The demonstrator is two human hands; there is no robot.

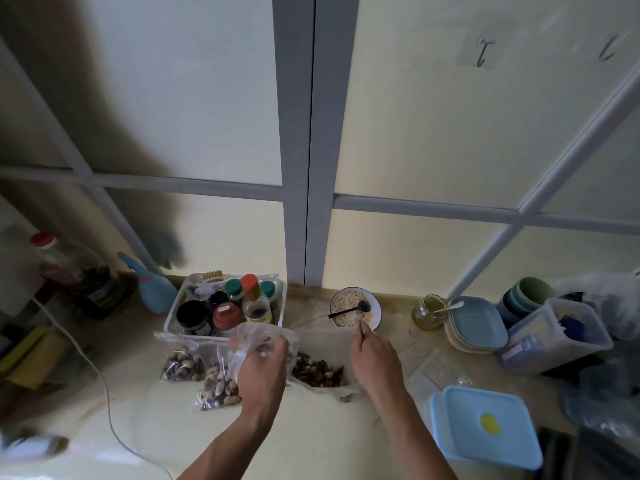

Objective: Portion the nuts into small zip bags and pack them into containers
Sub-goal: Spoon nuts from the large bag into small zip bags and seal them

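Observation:
My left hand [265, 363] grips a small clear zip bag [256, 336] and holds it up above the counter. My right hand [372, 356] holds the handle of a black spoon [349, 311] whose head lies in a white bowl [375, 306] of pale chopped nuts. Between my hands lies a large open bag of mixed nuts [320, 370]. Two filled zip bags [181, 363] [218, 386] lie left of my left hand. A light-blue lidded container [485, 424] stands at the lower right.
A white basket [169, 315] of spice jars stands behind the bags. A glass jar [429, 311], stacked plates [476, 325], cups [530, 294] and a clear tub [554, 341] crowd the right. Bottles [86, 278] and a white cable [104, 386] are on the left. Empty zip bags [427, 363] lie by the container.

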